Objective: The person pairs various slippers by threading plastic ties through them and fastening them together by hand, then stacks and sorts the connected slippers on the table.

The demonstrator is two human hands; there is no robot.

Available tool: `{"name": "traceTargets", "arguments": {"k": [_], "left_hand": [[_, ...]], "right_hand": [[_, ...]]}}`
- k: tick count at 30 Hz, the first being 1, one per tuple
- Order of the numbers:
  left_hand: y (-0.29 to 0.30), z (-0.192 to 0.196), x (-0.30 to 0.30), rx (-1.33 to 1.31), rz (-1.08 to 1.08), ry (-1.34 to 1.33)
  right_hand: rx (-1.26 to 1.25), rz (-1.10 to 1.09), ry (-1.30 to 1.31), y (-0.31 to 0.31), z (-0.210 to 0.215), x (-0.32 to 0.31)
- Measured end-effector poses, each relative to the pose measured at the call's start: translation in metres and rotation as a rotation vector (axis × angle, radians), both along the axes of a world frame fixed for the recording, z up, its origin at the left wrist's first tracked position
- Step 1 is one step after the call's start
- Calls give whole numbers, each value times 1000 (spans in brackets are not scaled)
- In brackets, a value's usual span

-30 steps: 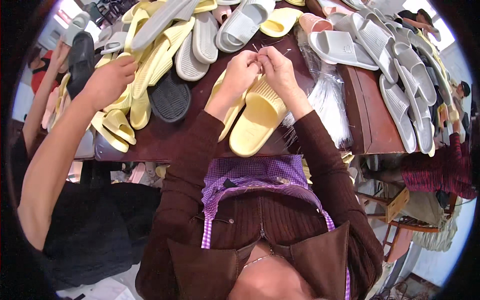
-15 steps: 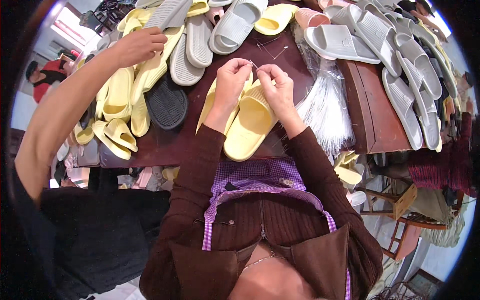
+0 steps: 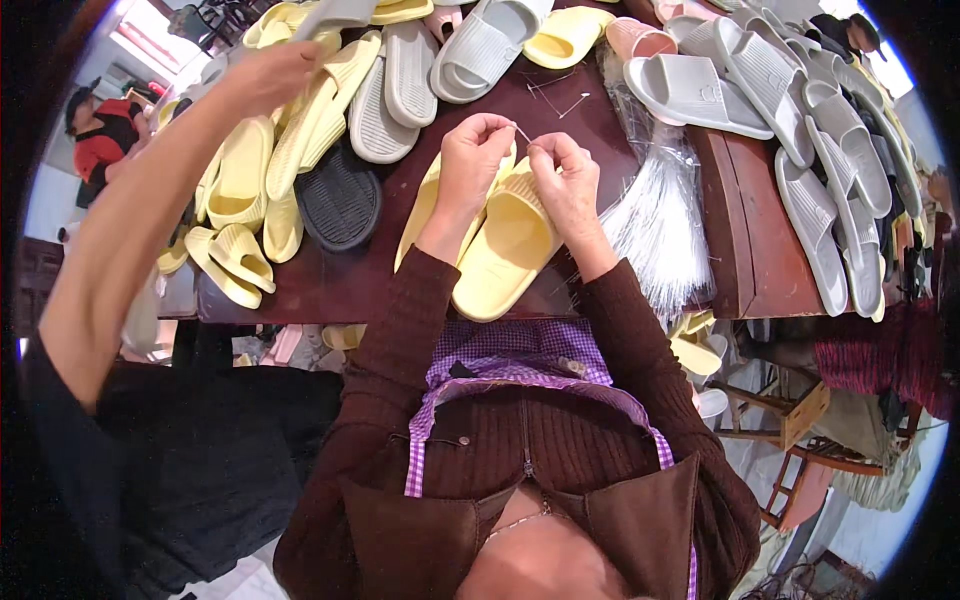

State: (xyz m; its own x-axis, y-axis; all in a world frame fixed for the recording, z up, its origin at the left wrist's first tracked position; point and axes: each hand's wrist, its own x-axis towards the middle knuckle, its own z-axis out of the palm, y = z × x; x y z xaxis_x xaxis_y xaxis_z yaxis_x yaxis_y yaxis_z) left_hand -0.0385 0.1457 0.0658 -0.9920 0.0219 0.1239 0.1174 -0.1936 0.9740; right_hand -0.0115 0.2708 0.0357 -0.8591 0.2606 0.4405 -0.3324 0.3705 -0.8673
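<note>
A pair of yellow slide slippers lies side by side at the table's front edge, partly covered by my hands and wrists. Above their far ends, my left hand is closed in a pinch. Close on its right, my right hand pinches too. Between the fingertips shows a short bit of a thin pale strand, which looks like a plastic tie; its ends are hidden. To the right of my right hand, a fanned bundle of thin clear plastic strands spills from a clear bag.
Grey slippers pile up on the right part of the dark red table. Yellow and grey slippers and a black one lie on the left. A co-worker's arm reaches across there. Loose strands lie beyond my hands.
The co-worker's hand, blurred now, has shifted left with a grey slipper. My hands keep their pinch, with slightly more of the strand showing. The whole view has shifted a little.
</note>
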Motion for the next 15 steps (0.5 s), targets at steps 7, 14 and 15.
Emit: {"name": "traceTargets", "arguments": {"k": [7,14,15], "left_hand": [[-6,-1,-2,2,-22,-15],[-13,0,-3,88,-135,-115],[-13,0,-4,92,-149,-114]], "right_hand": [[2,3,41,-3,4,2],[55,-1,93,-4,3,4],[106,-17,114,-4,1,4]]}}
